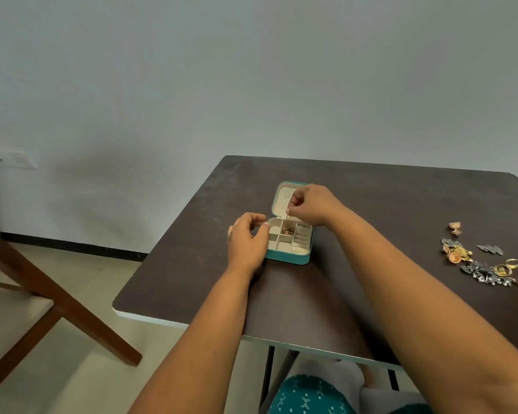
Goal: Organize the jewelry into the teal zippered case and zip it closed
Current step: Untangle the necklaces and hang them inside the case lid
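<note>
The teal zippered case [287,257] lies open on the dark table [371,210], its cream lid [281,201] standing up at the back. A thin gold chain [288,230] is piled in the middle rear compartment. My right hand [310,208] hovers just above that compartment, fingers pinched on the chain's upper end. My left hand [247,243] rests against the case's left side, fingers curled at the rim. Loose jewelry [479,259] lies far right: gold earrings, silver pieces, gold rings.
A wooden chair [42,294] with a pale cushion stands to the left of the table. The table's near edge [251,336] runs just in front of my lap. A plain wall rises behind the table.
</note>
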